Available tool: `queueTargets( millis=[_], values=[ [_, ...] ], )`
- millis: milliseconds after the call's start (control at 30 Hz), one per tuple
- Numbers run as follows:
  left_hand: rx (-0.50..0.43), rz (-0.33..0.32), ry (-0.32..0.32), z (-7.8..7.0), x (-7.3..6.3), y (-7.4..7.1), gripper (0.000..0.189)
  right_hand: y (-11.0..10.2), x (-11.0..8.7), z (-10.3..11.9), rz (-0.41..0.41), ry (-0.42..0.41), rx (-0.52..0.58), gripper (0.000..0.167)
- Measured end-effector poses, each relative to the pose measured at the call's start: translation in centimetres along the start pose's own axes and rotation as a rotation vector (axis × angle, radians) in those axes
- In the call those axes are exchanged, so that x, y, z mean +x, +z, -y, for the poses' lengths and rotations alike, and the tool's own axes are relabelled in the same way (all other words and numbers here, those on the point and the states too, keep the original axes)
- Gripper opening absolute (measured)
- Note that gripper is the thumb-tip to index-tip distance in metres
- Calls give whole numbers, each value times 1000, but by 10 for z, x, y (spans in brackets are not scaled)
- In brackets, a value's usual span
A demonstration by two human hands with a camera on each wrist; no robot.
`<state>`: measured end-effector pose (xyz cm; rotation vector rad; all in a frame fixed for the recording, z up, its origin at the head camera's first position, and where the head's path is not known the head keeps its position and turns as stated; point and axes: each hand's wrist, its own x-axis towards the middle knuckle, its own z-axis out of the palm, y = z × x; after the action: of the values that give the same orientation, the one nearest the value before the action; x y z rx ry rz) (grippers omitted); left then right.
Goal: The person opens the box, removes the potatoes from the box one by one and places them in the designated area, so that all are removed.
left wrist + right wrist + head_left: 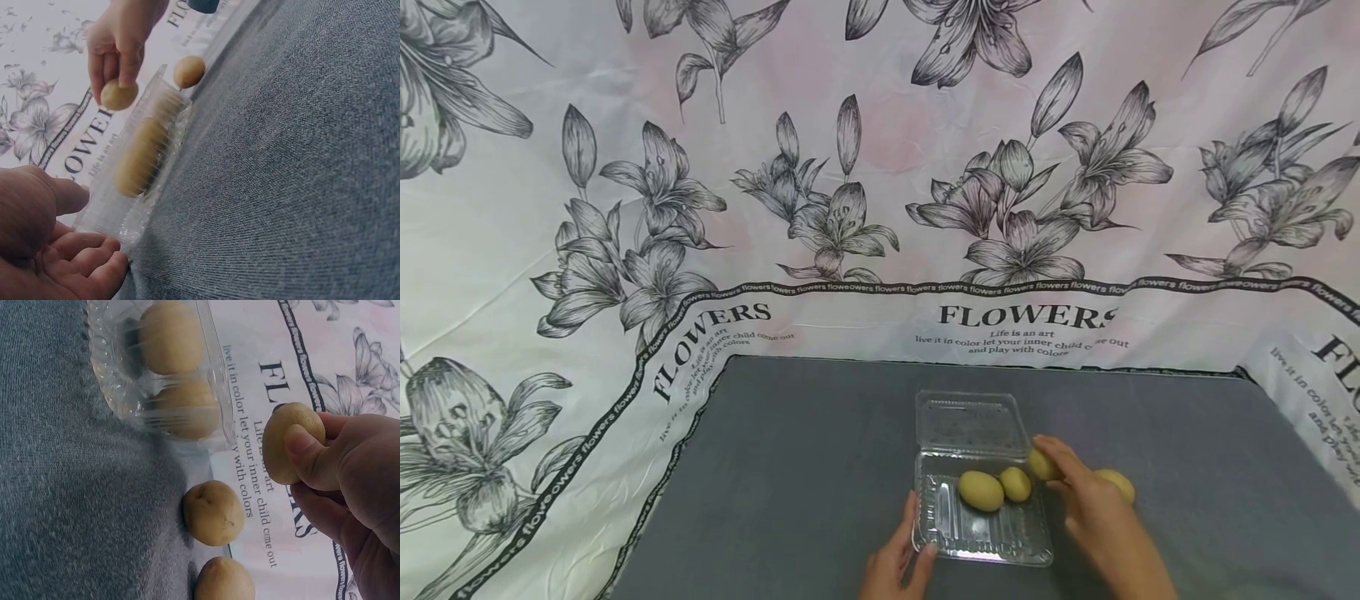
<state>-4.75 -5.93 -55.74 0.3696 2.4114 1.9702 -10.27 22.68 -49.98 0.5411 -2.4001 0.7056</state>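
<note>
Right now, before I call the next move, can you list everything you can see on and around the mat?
potatoes in box: two, yellow-tan, side by side in the tray's far half
held potato: one, yellow-tan, at the tray's right edge
loose potatoes: two, yellow-tan, on the mat to the right of the box
clamshell box: one, clear plastic, lid open flat behind
mat: one, grey, under everything
floral cloth: one, white with dark lilies, behind and beside the mat
left hand: touches the box's front-left corner
right hand: pinches the held potato
</note>
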Motion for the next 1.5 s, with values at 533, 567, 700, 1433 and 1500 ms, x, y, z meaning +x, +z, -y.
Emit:
queueTargets(
  millis=[533, 567, 700, 1433, 1500],
  values=[
    [20, -11, -17, -2, -2, -2, 67, -12, -5, -6, 47, 138, -45, 70],
    [22, -11, -19, -2, -2, -2, 67, -13, -5, -6, 54, 151, -44, 70],
    [27, -9, -24, -2, -2, -2, 67, -16, -6, -8, 67, 192, -44, 70],
    [-10, 24, -74, -7, 0, -3, 69, -43, -17, -30, 63, 294, -76, 71],
    [-20, 27, -66, -6, 0, -3, 69, -45, -19, -33, 66, 296, -90, 70]
  ],
)
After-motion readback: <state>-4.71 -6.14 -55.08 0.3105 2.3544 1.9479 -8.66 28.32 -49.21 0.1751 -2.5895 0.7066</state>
